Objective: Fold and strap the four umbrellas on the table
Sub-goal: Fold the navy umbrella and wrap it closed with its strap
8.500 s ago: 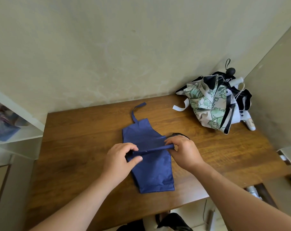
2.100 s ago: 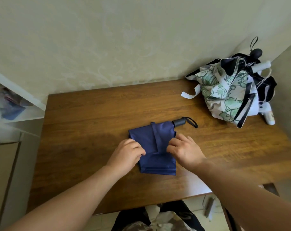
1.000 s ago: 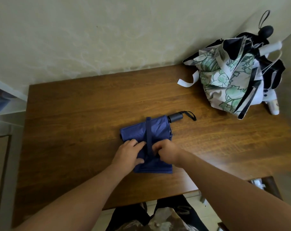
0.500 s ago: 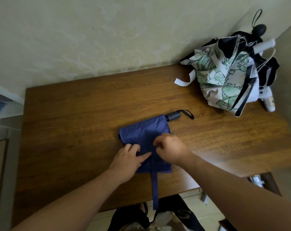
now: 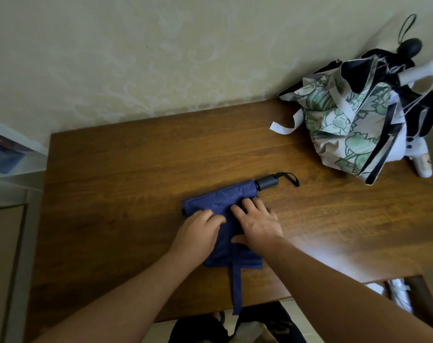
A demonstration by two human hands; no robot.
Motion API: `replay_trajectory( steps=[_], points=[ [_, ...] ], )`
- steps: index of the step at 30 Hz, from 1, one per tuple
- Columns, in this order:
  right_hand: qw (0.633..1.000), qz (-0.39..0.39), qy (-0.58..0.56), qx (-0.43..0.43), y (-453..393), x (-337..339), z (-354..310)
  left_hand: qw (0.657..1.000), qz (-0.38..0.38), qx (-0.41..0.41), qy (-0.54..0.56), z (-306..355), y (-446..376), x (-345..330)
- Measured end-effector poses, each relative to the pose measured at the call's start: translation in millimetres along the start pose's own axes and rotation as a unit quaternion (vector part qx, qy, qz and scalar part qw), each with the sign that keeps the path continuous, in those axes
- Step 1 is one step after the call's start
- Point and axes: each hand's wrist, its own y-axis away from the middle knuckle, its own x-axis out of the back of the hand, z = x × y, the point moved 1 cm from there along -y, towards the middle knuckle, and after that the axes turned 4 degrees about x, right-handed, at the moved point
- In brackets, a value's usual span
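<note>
Navy fabric strap (image 5: pixel 236 288) trails from the near end of the blue umbrella (image 5: pixel 217 201) across the wood and hangs just over the near edge of the tabletop (image 5: pixel 111 194). Both hands lie on the folded canopy near the middle of the tabletop, slightly toward the near edge. On the near-left part of the cloth, the left hand (image 5: pixel 198 231) presses down with its fingers bent at the knuckles, gripping nothing. Touching it on the right, the right hand (image 5: pixel 257 222) lies flat and spread, fingers straight, thumb pointing left over the fabric. Beyond the hands, the umbrella's dark grey handle (image 5: pixel 267 182) pokes out toward the right, its black wrist loop (image 5: pixel 291 178) flat on the wood. At the far right corner, well apart, sits a heap of unfolded umbrellas (image 5: pixel 359 125): one with a green leaf print on top, with black and white ones under and behind it, leaning against the wall (image 5: pixel 161 58).
</note>
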Motion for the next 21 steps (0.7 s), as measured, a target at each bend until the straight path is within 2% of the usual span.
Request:
replay_trajectory(
  steps=[2, 4, 7, 11, 12, 15, 17, 19, 21],
  points=[
    [1.000, -0.006, 0.014, -0.002, 2, -1, 0, 0.999, -0.047, 0.008, -0.003, 4, -21, -3],
    [0.999, -0.018, 0.026, -0.029, 4, -2, 7, 0.994, -0.093, 0.028, -0.053, 10, -27, -8],
    [0.996, -0.043, 0.035, -0.076, 10, -1, 23, 0.991, -0.087, 0.039, -0.096, 16, -22, -12],
    [0.991, -0.086, 0.035, -0.101, 21, 5, 37, 0.988, -0.109, 0.036, -0.102, 14, -11, -19],
    [0.992, -0.077, 0.023, -0.099, 22, 7, 36, 0.988, -0.106, 0.030, -0.109, 14, -10, -20],
    [0.998, 0.052, -0.027, -0.023, 20, 15, 21, 0.988, -0.096, 0.012, -0.123, 10, -4, -26],
    [0.993, 0.096, -0.048, 0.043, 13, 11, 4, 0.987, -0.103, -0.006, -0.123, 0, 4, -33],
    [0.995, 0.061, -0.038, 0.073, 6, 1, -5, 0.987, -0.093, -0.043, -0.122, -14, 17, -45],
    [0.997, 0.035, -0.017, 0.067, 2, -6, 1, 0.984, -0.085, -0.088, -0.130, -30, 34, -53]
  ],
)
